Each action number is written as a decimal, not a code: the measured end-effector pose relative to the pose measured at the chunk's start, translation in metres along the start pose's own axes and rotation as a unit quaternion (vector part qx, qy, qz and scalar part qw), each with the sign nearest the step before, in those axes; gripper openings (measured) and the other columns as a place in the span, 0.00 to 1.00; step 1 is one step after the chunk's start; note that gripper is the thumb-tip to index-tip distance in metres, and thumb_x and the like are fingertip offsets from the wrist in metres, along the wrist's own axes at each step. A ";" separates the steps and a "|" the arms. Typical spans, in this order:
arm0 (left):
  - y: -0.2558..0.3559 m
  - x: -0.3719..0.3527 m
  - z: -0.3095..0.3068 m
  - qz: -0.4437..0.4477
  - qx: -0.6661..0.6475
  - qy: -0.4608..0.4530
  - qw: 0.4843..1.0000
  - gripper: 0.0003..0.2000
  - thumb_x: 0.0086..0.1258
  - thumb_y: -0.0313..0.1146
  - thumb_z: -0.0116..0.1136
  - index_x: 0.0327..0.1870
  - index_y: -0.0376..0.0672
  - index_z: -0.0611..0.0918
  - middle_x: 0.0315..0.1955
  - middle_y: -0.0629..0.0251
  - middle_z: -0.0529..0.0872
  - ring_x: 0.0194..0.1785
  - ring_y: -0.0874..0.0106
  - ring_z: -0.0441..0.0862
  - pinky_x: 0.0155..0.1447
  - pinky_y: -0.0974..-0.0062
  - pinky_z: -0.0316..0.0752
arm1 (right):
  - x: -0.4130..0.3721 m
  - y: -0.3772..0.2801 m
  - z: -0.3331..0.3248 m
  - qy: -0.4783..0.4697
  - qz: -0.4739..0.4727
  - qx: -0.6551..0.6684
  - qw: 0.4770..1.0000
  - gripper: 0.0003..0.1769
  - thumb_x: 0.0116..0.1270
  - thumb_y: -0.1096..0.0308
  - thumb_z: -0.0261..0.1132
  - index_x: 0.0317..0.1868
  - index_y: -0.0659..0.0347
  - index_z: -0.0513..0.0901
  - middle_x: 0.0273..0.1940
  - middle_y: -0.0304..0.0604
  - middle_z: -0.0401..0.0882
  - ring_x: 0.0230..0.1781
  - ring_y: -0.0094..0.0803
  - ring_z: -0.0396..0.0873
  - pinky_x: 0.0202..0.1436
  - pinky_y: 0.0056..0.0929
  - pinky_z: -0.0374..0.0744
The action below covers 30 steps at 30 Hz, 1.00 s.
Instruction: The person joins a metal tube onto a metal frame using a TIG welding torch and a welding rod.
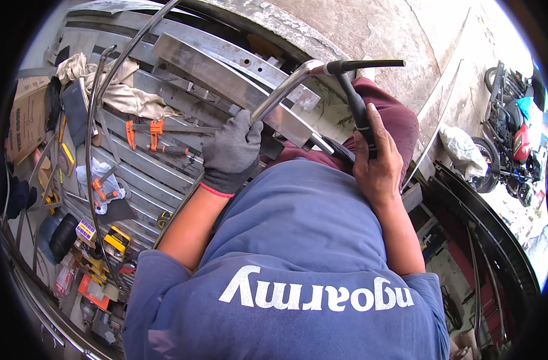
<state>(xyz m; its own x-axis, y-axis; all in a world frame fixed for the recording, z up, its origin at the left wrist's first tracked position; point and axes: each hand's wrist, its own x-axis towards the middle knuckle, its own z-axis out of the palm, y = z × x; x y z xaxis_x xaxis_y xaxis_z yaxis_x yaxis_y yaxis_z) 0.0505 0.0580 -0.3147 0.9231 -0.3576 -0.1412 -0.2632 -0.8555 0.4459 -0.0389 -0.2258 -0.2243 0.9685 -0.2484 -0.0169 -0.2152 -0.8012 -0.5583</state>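
My left hand (pixel 232 150), in a dark grey glove, is closed round a shiny bent metal tube (pixel 281 96). The tube rises to the right and ends at a curved joint near the top centre. My bare right hand (pixel 377 153) grips the black handle of a welding torch (pixel 353 99). Beside the tube's bend lies the torch's head, with a thin black rod (pixel 376 63) pointing right. Whether the torch touches the tube cannot be made out. Under the tube runs a flat metal bar (pixel 214 78).
An orange clamp (pixel 157 135), cloth (pixel 127 90) and tall bent tubes (pixel 97 90) are on the slatted metal bench (pixel 148 204) at left. Boxes and tools crowd the lower left. Motorcycles (pixel 514 129) and a white sack (pixel 463 150) stand at right.
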 end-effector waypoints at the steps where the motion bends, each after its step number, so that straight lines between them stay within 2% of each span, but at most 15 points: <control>1: 0.002 0.000 -0.003 -0.014 0.006 -0.023 1.000 0.13 0.86 0.44 0.66 0.57 0.45 0.86 0.40 0.48 0.91 0.41 0.42 0.91 0.42 0.45 0.84 | -0.001 -0.002 -0.001 -0.015 0.019 -0.014 1.000 0.35 0.82 0.72 0.74 0.86 0.57 0.76 0.64 0.63 0.91 0.60 0.50 0.95 0.62 0.43 0.90; 4: 0.005 0.001 -0.007 -0.007 0.021 -0.015 1.000 0.14 0.86 0.45 0.65 0.58 0.45 0.87 0.40 0.49 0.91 0.40 0.44 0.91 0.41 0.47 0.84 | 0.002 0.000 0.000 0.013 -0.025 -0.019 0.999 0.39 0.78 0.77 0.74 0.87 0.56 0.74 0.55 0.62 0.92 0.49 0.57 0.94 0.50 0.48 0.90; 7: -0.003 0.001 0.002 0.033 -0.002 0.035 0.999 0.14 0.86 0.47 0.65 0.56 0.47 0.86 0.38 0.50 0.91 0.38 0.44 0.91 0.39 0.47 0.83 | 0.002 -0.003 0.005 0.071 -0.021 0.041 0.996 0.39 0.79 0.77 0.74 0.87 0.59 0.73 0.63 0.65 0.91 0.54 0.57 0.95 0.54 0.47 0.91; 10: 0.000 0.000 0.002 0.021 0.011 0.032 0.999 0.13 0.86 0.48 0.65 0.52 0.48 0.85 0.37 0.51 0.90 0.37 0.44 0.90 0.39 0.46 0.83 | 0.003 -0.002 0.001 0.054 -0.019 0.024 0.998 0.38 0.80 0.76 0.73 0.87 0.62 0.73 0.68 0.66 0.88 0.59 0.57 0.95 0.58 0.46 0.91; 16: 0.005 0.001 -0.003 0.002 0.013 0.012 1.000 0.13 0.86 0.48 0.64 0.50 0.49 0.82 0.36 0.53 0.89 0.38 0.44 0.90 0.39 0.45 0.83 | 0.001 0.001 0.002 0.033 -0.009 0.042 0.999 0.37 0.80 0.76 0.73 0.86 0.61 0.74 0.68 0.66 0.88 0.61 0.58 0.94 0.61 0.46 0.91; 25: 0.007 0.003 -0.004 0.017 -0.010 0.031 0.999 0.12 0.86 0.48 0.64 0.49 0.49 0.82 0.35 0.52 0.89 0.37 0.44 0.90 0.38 0.44 0.82 | 0.003 0.002 0.003 0.028 -0.032 0.017 0.999 0.38 0.79 0.76 0.74 0.86 0.56 0.75 0.56 0.62 0.92 0.54 0.57 0.94 0.56 0.48 0.90; 28: 0.008 0.001 -0.003 0.001 0.009 0.005 1.000 0.13 0.86 0.48 0.64 0.49 0.49 0.81 0.34 0.53 0.89 0.36 0.44 0.90 0.37 0.44 0.82 | 0.003 0.000 0.000 0.018 -0.025 -0.008 0.999 0.38 0.78 0.76 0.74 0.86 0.57 0.75 0.58 0.63 0.92 0.52 0.56 0.95 0.56 0.47 0.91; 30: 0.003 0.001 0.003 0.008 0.027 0.019 0.999 0.13 0.86 0.48 0.64 0.48 0.49 0.81 0.33 0.53 0.88 0.35 0.45 0.90 0.36 0.44 0.82 | 0.003 0.000 0.004 0.047 -0.023 0.026 0.998 0.38 0.78 0.77 0.74 0.86 0.58 0.75 0.60 0.63 0.92 0.53 0.56 0.95 0.56 0.46 0.91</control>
<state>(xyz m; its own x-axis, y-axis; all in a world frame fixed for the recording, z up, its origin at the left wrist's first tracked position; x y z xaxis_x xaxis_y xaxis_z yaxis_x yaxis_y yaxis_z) 0.0496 0.0540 -0.3166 0.9285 -0.3575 -0.1007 -0.2914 -0.8694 0.3991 -0.0359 -0.2245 -0.2272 0.9610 -0.2629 0.0863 -0.1608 -0.7844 -0.5991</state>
